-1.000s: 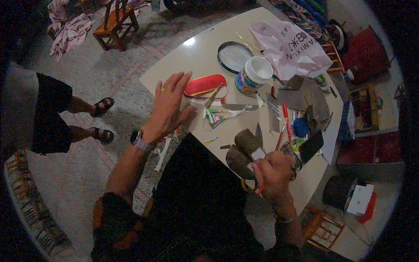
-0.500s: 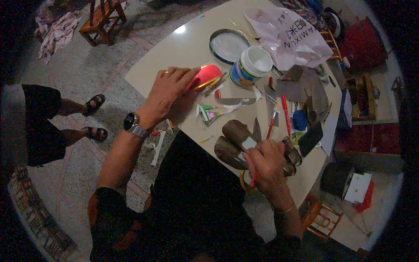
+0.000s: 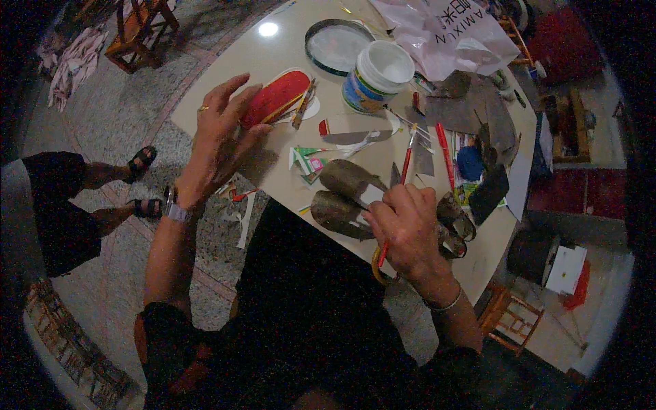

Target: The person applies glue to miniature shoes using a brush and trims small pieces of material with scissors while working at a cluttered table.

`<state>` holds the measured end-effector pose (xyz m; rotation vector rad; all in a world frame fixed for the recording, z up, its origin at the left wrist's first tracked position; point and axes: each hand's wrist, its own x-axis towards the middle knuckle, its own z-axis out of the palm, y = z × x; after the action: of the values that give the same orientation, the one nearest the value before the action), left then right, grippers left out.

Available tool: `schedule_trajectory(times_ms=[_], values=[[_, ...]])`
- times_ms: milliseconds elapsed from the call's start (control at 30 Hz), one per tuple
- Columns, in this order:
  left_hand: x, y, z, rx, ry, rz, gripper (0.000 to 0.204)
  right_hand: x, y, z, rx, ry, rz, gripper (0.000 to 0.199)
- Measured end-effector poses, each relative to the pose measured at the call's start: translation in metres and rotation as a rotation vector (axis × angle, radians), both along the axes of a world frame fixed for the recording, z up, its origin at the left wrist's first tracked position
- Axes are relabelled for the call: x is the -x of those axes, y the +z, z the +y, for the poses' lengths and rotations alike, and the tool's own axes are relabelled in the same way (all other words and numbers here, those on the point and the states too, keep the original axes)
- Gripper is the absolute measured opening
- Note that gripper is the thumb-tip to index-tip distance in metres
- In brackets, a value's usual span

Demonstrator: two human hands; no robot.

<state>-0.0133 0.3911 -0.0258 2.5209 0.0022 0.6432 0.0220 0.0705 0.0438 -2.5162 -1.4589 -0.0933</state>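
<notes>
My left hand has its fingers spread at the near-left side of a red sole-shaped piece with a yellow edge. The index finger overlaps that edge, and I cannot tell if it touches. My right hand is closed around a red-handled paintbrush, its bristles pointing away from me. Beneath this hand lies a pair of dark brown shoes, partly covered by it. A pointed grey blade and a yellow-brown loop show on either side of the hand; what joins them is hidden.
Behind are an uncapped white jar, a round dark-rimmed lid and a pale plastic bag. A red pen, dark fabric pieces and paper scraps crowd the table. Another person's legs show at left.
My left hand has come away from the top of the red sole-shaped piece and its fingers have spread. My right hand still holds the paintbrush over the shoes. The view has shifted slightly.
</notes>
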Motion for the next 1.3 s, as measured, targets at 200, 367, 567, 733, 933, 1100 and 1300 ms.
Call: schedule_trajectory(times_ms=[200,367,567,733,933,1100,1300], values=[[0.037,0.028,-0.044,0.154,-0.175,0.053,0.053,-0.001,-0.009,0.003,-0.041,-0.012,0.019,0.016],[0.042,0.023,-0.089,0.167,-0.395,0.094,0.062,0.000,0.001,0.007,-0.060,-0.005,0.060,0.017],[0.044,0.016,-0.101,0.191,-0.321,0.082,0.059,-0.008,0.035,-0.024,-0.185,-0.137,-0.032,0.016],[0.048,0.023,-0.099,0.223,-0.159,-0.073,0.026,0.003,0.074,-0.078,-0.292,-0.409,-0.209,0.015],[0.066,0.018,-0.103,0.459,-0.007,-0.171,0.006,0.019,0.067,-0.122,-0.274,-0.490,-0.350,0.016],[0.075,0.027,-0.106,0.680,0.197,-0.063,0.017,0.031,0.062,-0.142,-0.321,-0.647,-0.287,0.019],[0.082,0.017,-0.094,0.750,0.326,-0.132,0.027,0.034,0.040,-0.199,-0.328,-0.579,-0.177,0.028]])
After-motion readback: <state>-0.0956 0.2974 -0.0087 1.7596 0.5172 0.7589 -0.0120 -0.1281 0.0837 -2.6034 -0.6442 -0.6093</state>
